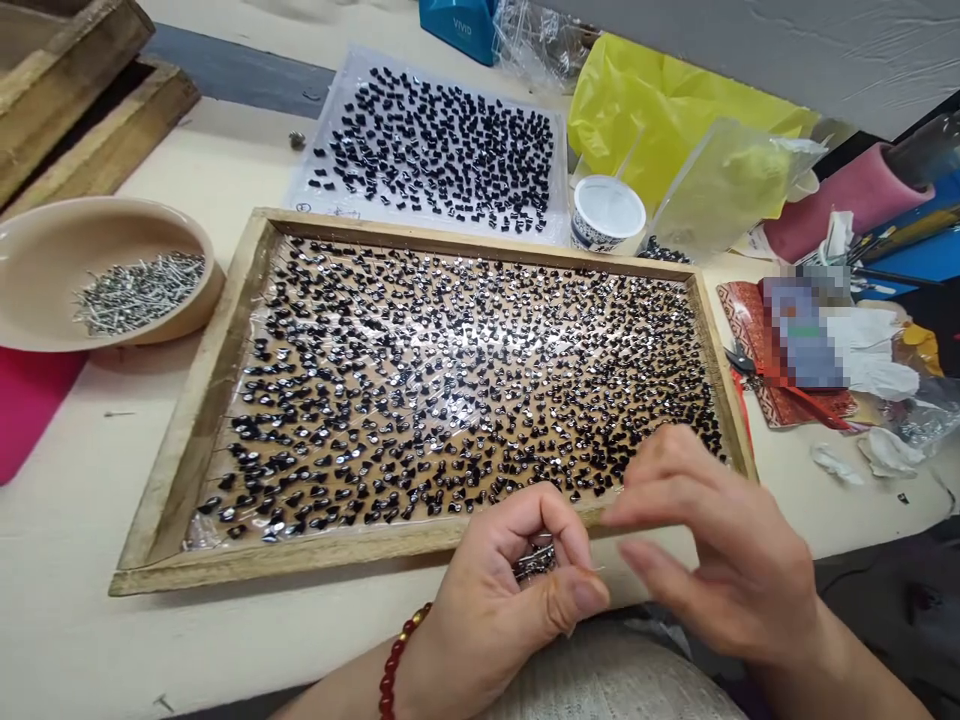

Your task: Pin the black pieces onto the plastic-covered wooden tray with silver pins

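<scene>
My left hand (pixel 517 590) is curled closed around a bunch of small silvery nails (pixel 535 560), with one thin tip showing between thumb and forefinger. My right hand (pixel 705 550) is just to the right, thumb and fingers apart, and I see nothing between them. Beyond both hands lies a shallow wooden frame tray (pixel 300 565), lined with clear plastic. Many small shiny black pieces (pixel 360 440) stand in rows inside it, several with pin-like shanks. At the left, a beige oval bowl (pixel 37 260) holds a heap of similar nails (pixel 142 290).
Behind the tray, a white sheet (pixel 315 205) carries more black pieces. A white cup (pixel 607 210) and yellow plastic bag (pixel 645 100) stand behind it to the right. Wooden trays (pixel 75 100) are stacked at far left. Scissors (pixel 739 360) and tissues (pixel 874 375) lie at right.
</scene>
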### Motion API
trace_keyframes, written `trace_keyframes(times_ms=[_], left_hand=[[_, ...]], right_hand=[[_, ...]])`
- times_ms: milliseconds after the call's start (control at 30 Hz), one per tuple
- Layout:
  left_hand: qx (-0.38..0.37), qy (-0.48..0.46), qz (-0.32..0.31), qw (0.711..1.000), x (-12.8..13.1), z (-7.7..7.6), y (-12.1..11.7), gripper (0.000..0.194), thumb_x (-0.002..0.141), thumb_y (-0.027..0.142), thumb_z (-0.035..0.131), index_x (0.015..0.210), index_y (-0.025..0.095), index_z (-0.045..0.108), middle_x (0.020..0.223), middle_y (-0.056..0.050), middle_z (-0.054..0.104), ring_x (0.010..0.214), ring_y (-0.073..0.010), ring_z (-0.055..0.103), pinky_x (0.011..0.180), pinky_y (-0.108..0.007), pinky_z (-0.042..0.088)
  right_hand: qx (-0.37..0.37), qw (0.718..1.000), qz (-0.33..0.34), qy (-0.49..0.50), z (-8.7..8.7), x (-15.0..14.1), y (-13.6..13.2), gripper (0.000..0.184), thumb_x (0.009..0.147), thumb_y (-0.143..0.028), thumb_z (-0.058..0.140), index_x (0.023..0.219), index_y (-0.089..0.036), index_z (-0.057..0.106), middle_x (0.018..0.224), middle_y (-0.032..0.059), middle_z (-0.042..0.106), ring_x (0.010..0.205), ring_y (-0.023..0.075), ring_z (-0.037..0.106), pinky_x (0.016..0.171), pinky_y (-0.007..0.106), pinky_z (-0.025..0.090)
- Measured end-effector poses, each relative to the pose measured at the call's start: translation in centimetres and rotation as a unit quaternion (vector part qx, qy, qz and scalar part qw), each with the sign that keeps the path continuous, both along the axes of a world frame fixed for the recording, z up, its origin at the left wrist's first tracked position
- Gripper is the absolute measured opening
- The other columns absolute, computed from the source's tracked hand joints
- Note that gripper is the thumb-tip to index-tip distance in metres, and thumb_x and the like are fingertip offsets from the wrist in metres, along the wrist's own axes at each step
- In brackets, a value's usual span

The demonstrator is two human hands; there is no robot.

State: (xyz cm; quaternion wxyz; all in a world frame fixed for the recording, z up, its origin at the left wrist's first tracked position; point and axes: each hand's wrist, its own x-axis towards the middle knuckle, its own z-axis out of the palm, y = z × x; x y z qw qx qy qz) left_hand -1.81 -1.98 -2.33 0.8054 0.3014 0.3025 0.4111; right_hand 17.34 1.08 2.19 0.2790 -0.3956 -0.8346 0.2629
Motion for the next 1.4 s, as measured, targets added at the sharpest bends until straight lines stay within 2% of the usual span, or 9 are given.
trace_keyframes(times_ms=[200, 433, 567, 700, 800, 933, 1033, 1167, 1400], left_hand=[[0.029, 0.032, -0.027, 0.999, 0.1, 0.4, 0.5, 0.037, 0.08, 0.049, 0.078, 0.069, 0.018, 0.061, 0.065, 0.004, 0.05, 0.06, -0.0113, 0.044, 0.061, -0.023, 0.037], [0.041, 0.062, -0.049, 0.996, 0.3, 0.5, 0.6, 0.04, 0.082, 0.052, 0.075, 0.069, 0.018, 0.059, 0.063, 0.005, 0.05, 0.056, -0.0105, 0.04, 0.056, -0.023, 0.034], [0.038, 0.077, -0.062, 0.994, 0.6, 0.5, 0.6, 0.039, 0.081, 0.051, 0.076, 0.069, 0.018, 0.06, 0.063, 0.004, 0.051, 0.057, -0.0106, 0.042, 0.055, -0.023, 0.033], [-0.01, 0.033, -0.08, 0.996, 1.1, 0.1, 0.2, 0.04, 0.082, 0.056, 0.073, 0.077, 0.017, 0.064, 0.061, 0.005, 0.049, 0.053, -0.0093, 0.036, 0.05, -0.022, 0.028], [-0.115, -0.073, -0.059, 0.989, 1.4, 0.3, -0.1, 0.038, 0.093, 0.054, 0.059, 0.087, 0.017, 0.068, 0.056, 0.005, 0.044, 0.051, -0.009, 0.026, 0.048, -0.021, 0.023], [-0.218, -0.194, 0.03, 0.956, 1.5, 1.7, 0.3, 0.009, 0.088, 0.018, 0.063, 0.083, 0.016, 0.07, 0.069, 0.002, 0.048, 0.055, -0.0083, 0.03, 0.051, -0.017, 0.036], [-0.262, -0.169, 0.09, 0.946, 1.8, 2.7, 0.7, 0.013, 0.086, 0.004, 0.065, 0.082, 0.014, 0.071, 0.076, 0.001, 0.052, 0.058, -0.0063, 0.038, 0.05, -0.013, 0.041], [-0.274, -0.155, 0.044, 0.948, 2.3, 2.6, 0.5, 0.003, 0.089, 0.016, 0.071, 0.087, 0.015, 0.072, 0.071, 0.004, 0.052, 0.045, -0.0019, 0.021, 0.036, -0.008, 0.027], [-0.21, -0.063, -0.003, 0.976, 2.8, 1.2, -0.2, 0.025, 0.091, 0.04, 0.069, 0.079, 0.019, 0.066, 0.054, 0.008, 0.038, 0.047, -0.0063, 0.015, 0.042, -0.014, 0.017]], right_hand=[[-0.001, 0.997, 0.007, 0.079, -0.8, -0.9, -1.5, 0.013, 0.085, -0.01, 0.062, 0.095, -0.018, 0.061, 0.076, 0.0008, 0.06, 0.072, 0.0129, 0.056, 0.066, 0.031, 0.044], [-0.042, 0.989, 0.025, 0.143, -2.0, 0.2, -1.9, 0.013, 0.086, -0.014, 0.062, 0.099, -0.019, 0.061, 0.078, 0.0008, 0.059, 0.073, 0.013, 0.055, 0.068, 0.032, 0.044], [-0.01, 0.99, 0.015, 0.142, -1.9, 0.1, -2.0, 0.011, 0.084, -0.01, 0.06, 0.093, -0.018, 0.06, 0.074, -0.0003, 0.058, 0.071, 0.0118, 0.054, 0.067, 0.031, 0.042], [0.006, 0.989, -0.001, 0.149, -2.1, 0.5, -2.2, 0.008, 0.085, -0.011, 0.058, 0.089, -0.018, 0.058, 0.073, -0.0005, 0.058, 0.07, 0.012, 0.054, 0.066, 0.031, 0.043], [0.032, 0.983, -0.094, 0.156, -2.6, 2.4, -2.0, 0.013, 0.084, -0.008, 0.059, 0.09, -0.019, 0.059, 0.074, 0.0001, 0.059, 0.073, 0.0141, 0.055, 0.067, 0.031, 0.044], [0.147, 0.951, -0.272, -0.018, -3.9, 6.8, -0.5, 0.011, 0.084, -0.01, 0.062, 0.086, -0.021, 0.06, 0.079, 0.0014, 0.062, 0.077, 0.0166, 0.057, 0.071, 0.033, 0.044], [0.179, 0.919, -0.317, -0.152, -5.0, 9.3, 0.7, 0.005, 0.088, -0.017, 0.06, 0.085, -0.021, 0.061, 0.08, 0.0025, 0.063, 0.076, 0.0177, 0.056, 0.074, 0.034, 0.043], [0.186, 0.903, -0.313, -0.226, -5.9, 10.0, 1.4, 0.007, 0.089, -0.018, 0.06, 0.083, -0.02, 0.059, 0.079, 0.0024, 0.066, 0.079, 0.0188, 0.057, 0.076, 0.034, 0.037], [0.185, 0.902, -0.299, -0.251, -5.8, 9.6, 1.5, 0.008, 0.09, -0.016, 0.06, 0.083, -0.02, 0.06, 0.077, 0.0007, 0.064, 0.076, 0.0176, 0.056, 0.074, 0.033, 0.032]])
